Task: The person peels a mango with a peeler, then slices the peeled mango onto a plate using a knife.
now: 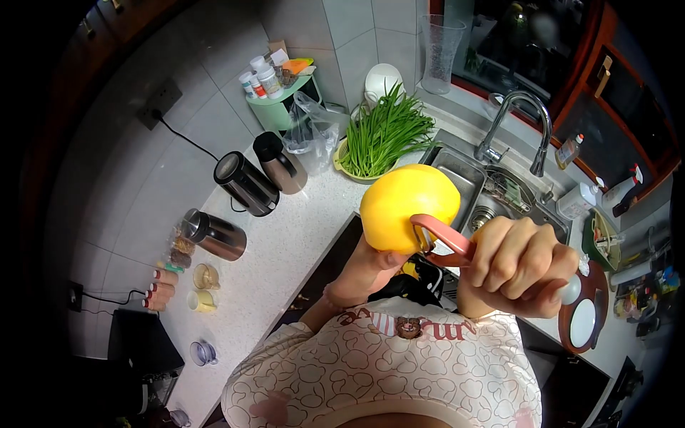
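A large, smooth, rounded yellow fruit (407, 200) is held up in front of my chest; its exact kind I cannot tell. My left hand (374, 264) grips it from below, with most of the fingers hidden behind it. In my right hand (521, 267), the fingers are wrapped round the handle of a pink peeler (449, 241). The peeler's blade end rests against the fruit's lower right side. No peeled strip shows on the visible skin.
Behind the fruit are a double sink (457, 171) with a curved faucet (531, 100) and a basket of green leafy stalks (385, 139). Kettles (246, 185), cups (202, 299) and a plastic bag (312, 132) stand left; a plate (582, 321) lies right.
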The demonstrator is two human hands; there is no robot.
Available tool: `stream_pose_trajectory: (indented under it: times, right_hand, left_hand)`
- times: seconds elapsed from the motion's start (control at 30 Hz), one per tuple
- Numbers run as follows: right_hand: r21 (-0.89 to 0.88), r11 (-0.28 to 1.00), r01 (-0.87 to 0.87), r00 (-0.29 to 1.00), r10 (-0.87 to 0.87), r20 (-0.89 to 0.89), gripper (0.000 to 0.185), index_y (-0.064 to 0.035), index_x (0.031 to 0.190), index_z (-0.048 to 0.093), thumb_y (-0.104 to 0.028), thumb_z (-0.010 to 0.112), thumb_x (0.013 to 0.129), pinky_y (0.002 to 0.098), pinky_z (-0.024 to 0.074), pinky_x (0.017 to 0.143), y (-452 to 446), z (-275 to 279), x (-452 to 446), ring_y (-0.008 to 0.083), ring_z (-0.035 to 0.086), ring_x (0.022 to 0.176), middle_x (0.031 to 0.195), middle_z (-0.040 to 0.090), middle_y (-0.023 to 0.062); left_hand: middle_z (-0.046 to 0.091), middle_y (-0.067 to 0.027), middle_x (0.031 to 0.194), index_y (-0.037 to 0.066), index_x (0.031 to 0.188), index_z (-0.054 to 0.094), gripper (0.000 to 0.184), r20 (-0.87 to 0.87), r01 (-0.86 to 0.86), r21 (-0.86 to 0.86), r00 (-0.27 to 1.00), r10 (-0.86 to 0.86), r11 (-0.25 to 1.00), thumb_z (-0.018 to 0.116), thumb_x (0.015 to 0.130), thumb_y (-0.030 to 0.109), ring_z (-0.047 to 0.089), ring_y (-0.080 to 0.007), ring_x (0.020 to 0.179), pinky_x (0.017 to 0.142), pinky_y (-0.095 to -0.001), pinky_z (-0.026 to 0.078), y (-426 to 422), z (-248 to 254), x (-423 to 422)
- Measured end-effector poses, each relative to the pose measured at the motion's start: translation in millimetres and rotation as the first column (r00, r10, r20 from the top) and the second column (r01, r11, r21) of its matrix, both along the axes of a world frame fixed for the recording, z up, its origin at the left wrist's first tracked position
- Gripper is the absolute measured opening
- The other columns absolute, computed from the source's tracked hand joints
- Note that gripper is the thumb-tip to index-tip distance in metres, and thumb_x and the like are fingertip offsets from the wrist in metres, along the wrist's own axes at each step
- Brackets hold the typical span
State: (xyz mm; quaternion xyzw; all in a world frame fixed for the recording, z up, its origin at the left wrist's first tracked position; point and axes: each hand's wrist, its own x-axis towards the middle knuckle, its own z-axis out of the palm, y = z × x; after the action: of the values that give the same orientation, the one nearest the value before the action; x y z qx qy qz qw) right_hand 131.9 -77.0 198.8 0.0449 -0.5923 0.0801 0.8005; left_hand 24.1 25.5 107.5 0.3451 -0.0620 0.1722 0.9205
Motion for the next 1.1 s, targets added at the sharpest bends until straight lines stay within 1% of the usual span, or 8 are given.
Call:
stream_pose_trajectory:
  times: [0.07, 0.17, 0.37, 0.47, 0.77, 0.87, 1.03, 1.1]
  right_hand:
    - [0.001, 1.000, 0.004, 1.000, -0.004, -0.013, 0.030, -0.0047, 0.069, 0.035, -0.012, 0.045, 0.097, 0.0252, 0.0328, 0.028, -1, 2, 0, 0.0099, 0.032, 0.029, 0.042, 0.040, 0.0027]
    - [-0.022, 0.999, 0.029, 0.998, -0.028, 0.056, 0.031, -0.0049, 0.070, 0.035, -0.014, 0.045, 0.098, 0.0256, 0.0322, 0.028, -3, 3, 5, 0.0099, 0.031, 0.029, 0.041, 0.040, 0.0026]
    - [0.029, 0.998, -0.062, 0.997, 0.061, 0.053, 0.031, -0.0040, 0.071, 0.036, -0.016, 0.044, 0.099, 0.0265, 0.0313, 0.028, -3, 8, 8, 0.0110, 0.032, 0.030, 0.043, 0.042, 0.0047]
    - [0.014, 0.994, -0.113, 0.985, 0.110, 0.131, 0.030, -0.0028, 0.073, 0.037, -0.016, 0.044, 0.099, 0.0266, 0.0314, 0.029, -7, 12, 12, 0.0119, 0.033, 0.031, 0.045, 0.044, 0.0064]
    - [0.052, 0.987, -0.155, 0.982, 0.148, 0.118, 0.029, -0.0032, 0.074, 0.037, -0.016, 0.042, 0.100, 0.0284, 0.0343, 0.031, -16, 13, 21, 0.0136, 0.036, 0.032, 0.047, 0.046, 0.0086]
    - [0.008, 0.993, -0.114, 0.977, 0.111, 0.183, 0.030, -0.0037, 0.074, 0.036, -0.017, 0.042, 0.100, 0.0286, 0.0349, 0.030, -22, 18, 21, 0.0138, 0.036, 0.032, 0.046, 0.047, 0.0089]
    - [0.005, 0.992, -0.129, 0.976, 0.126, 0.180, 0.031, -0.0039, 0.073, 0.036, -0.017, 0.042, 0.100, 0.0285, 0.0355, 0.031, -24, 17, 23, 0.0138, 0.036, 0.032, 0.046, 0.047, 0.0093]
    - [0.008, 0.990, -0.141, 0.975, 0.137, 0.172, 0.031, -0.0041, 0.072, 0.036, -0.017, 0.042, 0.100, 0.0285, 0.0359, 0.031, -23, 17, 24, 0.0137, 0.036, 0.032, 0.046, 0.047, 0.0094]
  left_hand:
    - [0.038, -0.0067, 0.139, 0.008, 0.142, 0.026, 0.089, -0.001, -0.030, -0.004, 1.000, 0.030, 1.000, 0.079, 0.074, 0.031, 0.037, -0.0216, 0.131, 0.110, -0.0396, 0.031, -3, 2, -1]
    - [0.037, -0.0073, 0.139, 0.008, 0.142, 0.026, 0.088, 0.003, -0.087, -0.001, 0.996, 0.087, 0.996, 0.078, 0.075, 0.031, 0.037, -0.0230, 0.131, 0.108, -0.0399, 0.032, -7, 6, -3]
    - [0.036, -0.0082, 0.140, 0.009, 0.142, 0.026, 0.087, 0.105, -0.046, 0.046, 0.994, 0.041, 0.998, 0.077, 0.076, 0.033, 0.035, -0.0256, 0.132, 0.109, -0.0436, 0.031, -6, -1, -4]
    - [0.035, -0.0087, 0.141, 0.010, 0.143, 0.026, 0.086, 0.139, -0.010, 0.082, 0.990, -0.001, 0.997, 0.076, 0.077, 0.034, 0.035, -0.0265, 0.132, 0.107, -0.0451, 0.033, -2, -13, -4]
    - [0.037, -0.0087, 0.138, 0.012, 0.143, 0.026, 0.091, 0.117, -0.025, 0.059, 0.993, 0.018, 0.998, 0.078, 0.072, 0.036, 0.039, -0.0259, 0.127, 0.099, -0.0421, 0.039, -9, -12, -3]
    - [0.037, -0.0086, 0.138, 0.012, 0.143, 0.026, 0.092, 0.116, -0.043, 0.061, 0.993, 0.036, 0.997, 0.078, 0.071, 0.037, 0.040, -0.0257, 0.126, 0.097, -0.0412, 0.041, -11, -7, -2]
    - [0.038, -0.0086, 0.137, 0.013, 0.143, 0.026, 0.095, 0.117, -0.093, 0.052, 0.989, 0.087, 0.994, 0.079, 0.069, 0.038, 0.042, -0.0255, 0.124, 0.093, -0.0397, 0.044, -16, -3, 0]
    - [0.037, -0.0081, 0.139, 0.015, 0.144, 0.026, 0.100, 0.056, -0.098, 0.068, 0.994, 0.094, 0.993, 0.080, 0.065, 0.045, 0.041, -0.0254, 0.126, 0.095, -0.0397, 0.043, -18, 0, -1]
